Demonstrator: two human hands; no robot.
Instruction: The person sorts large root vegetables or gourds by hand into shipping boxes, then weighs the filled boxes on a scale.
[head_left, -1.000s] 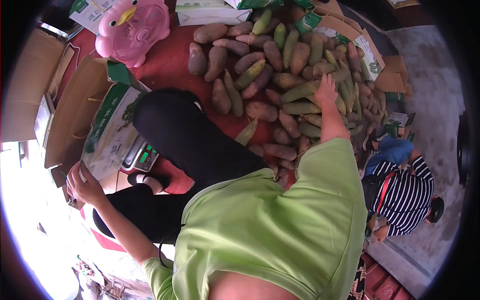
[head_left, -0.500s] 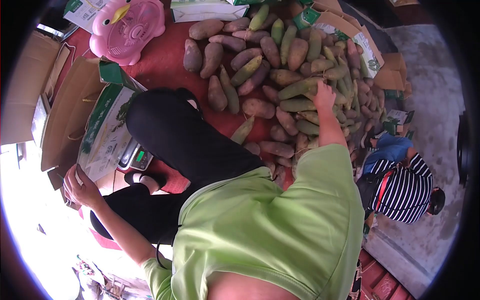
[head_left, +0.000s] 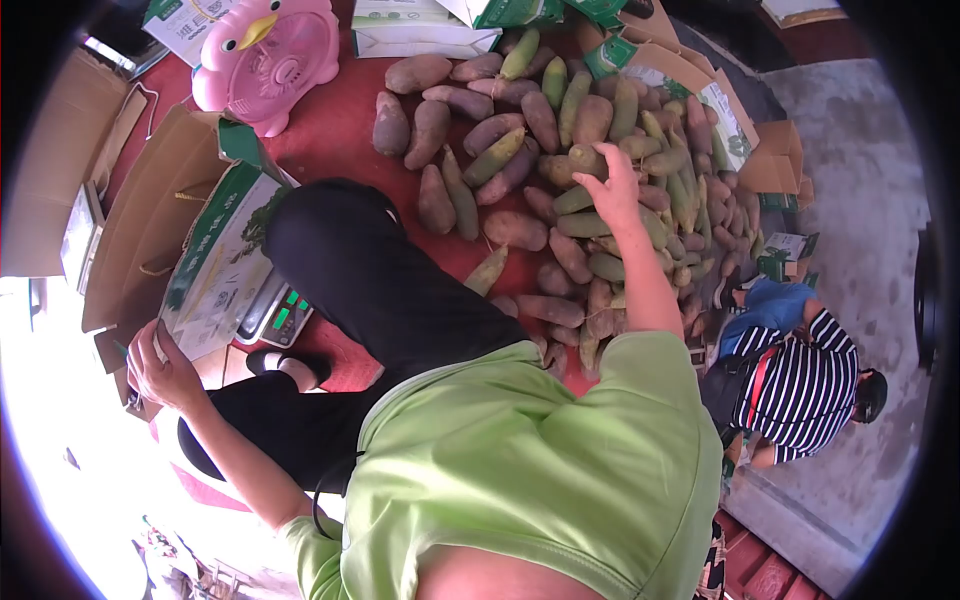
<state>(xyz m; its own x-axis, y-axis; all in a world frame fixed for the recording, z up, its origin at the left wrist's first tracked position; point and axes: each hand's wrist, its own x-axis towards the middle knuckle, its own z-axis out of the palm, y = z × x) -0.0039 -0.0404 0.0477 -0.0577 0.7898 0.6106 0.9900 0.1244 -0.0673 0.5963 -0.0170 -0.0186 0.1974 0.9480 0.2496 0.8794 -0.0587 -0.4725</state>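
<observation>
A big heap of brown tubers and green oblong fruits (head_left: 560,150) lies on the red floor in front of me. My right hand (head_left: 612,195) reaches into the heap, its fingers curled around one brown-green piece (head_left: 584,160) near the middle. Low at the left, my left hand (head_left: 158,372) grips the edge of a green-and-white carton (head_left: 215,262). That carton rests on a small digital scale (head_left: 282,314). My black-trousered knee and green shirt hide the near part of the heap.
A pink bird-shaped fan (head_left: 268,52) stands at the back left. Brown paper bags (head_left: 150,215) lean beside the carton. Open cardboard boxes (head_left: 735,110) edge the heap on the right. Another person in a striped shirt (head_left: 805,392) crouches at the right.
My right hand has moved left across the heap and closed its fingers over one piece. My left hand stays on the carton's edge.
</observation>
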